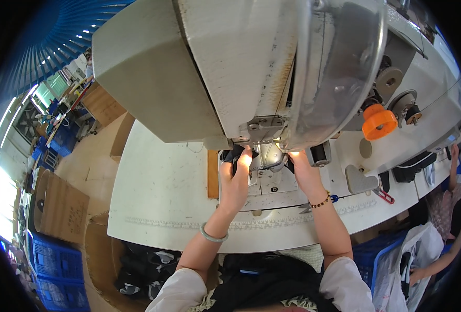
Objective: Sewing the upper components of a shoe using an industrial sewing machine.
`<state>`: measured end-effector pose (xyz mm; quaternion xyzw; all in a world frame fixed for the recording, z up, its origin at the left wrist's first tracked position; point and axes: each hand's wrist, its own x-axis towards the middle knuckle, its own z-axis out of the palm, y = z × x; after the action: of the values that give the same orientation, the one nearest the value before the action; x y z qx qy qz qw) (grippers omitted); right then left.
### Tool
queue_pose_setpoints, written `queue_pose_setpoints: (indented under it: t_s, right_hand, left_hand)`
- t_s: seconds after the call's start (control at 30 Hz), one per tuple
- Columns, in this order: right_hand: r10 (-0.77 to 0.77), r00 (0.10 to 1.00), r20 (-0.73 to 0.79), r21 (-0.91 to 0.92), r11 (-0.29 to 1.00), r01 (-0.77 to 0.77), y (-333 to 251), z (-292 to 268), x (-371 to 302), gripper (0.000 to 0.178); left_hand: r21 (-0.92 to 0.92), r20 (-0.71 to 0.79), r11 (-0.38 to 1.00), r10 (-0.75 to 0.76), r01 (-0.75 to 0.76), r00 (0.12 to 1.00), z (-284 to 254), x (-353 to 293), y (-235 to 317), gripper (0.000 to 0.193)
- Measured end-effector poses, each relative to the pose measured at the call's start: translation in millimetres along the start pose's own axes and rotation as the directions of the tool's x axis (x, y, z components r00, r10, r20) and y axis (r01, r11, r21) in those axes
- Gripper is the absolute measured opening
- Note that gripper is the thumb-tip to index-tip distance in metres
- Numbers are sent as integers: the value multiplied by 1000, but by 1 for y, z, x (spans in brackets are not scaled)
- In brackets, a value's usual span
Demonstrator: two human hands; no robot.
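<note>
At the needle area of a big pale sewing machine (241, 62), both of my hands work close together under the lit head. My left hand (234, 184) pinches a piece of black fabric (232, 155) between thumb and fingers, left of the presser foot. On the other side, my right hand (307, 178) has its fingers at the black piece's right edge; the fingertips are partly hidden by the machine. Most of the fabric between them lies out of sight behind the foot and the clear guard. A bracelet sits on each wrist.
An orange knob (379, 122) juts from the machine's right side. Red-handled snips (384, 196) lie on the white table (152, 182). A cardboard box (103, 249) holds dark pieces at lower left. A blue crate (381, 255) stands at lower right, near another person's arm (444, 260).
</note>
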<state>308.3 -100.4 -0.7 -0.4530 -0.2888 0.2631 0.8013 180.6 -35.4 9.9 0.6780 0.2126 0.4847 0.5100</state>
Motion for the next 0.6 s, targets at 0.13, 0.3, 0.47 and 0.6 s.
queue_pose_setpoints:
  t_s: [0.13, 0.3, 0.47, 0.6]
  right_hand:
    - [0, 999, 36, -70, 998, 2, -6, 2, -3, 10]
    - [-80, 994, 68, -4, 997, 81, -10, 7, -3, 6]
    - [-60, 997, 57, 12, 998, 59, -15, 9, -6, 5]
    - [-88, 996, 6, -6, 996, 88, -19, 13, -8, 8]
  left_hand:
    - [-129, -32, 986, -113, 108, 993, 1, 0, 4, 21]
    - [-228, 35, 944, -236, 237, 971, -1, 0, 7, 22]
    - [-218, -18, 946, -248, 238, 969, 0, -2, 6, 21]
    - [-204, -31, 965, -172, 163, 985, 1, 0, 6, 20]
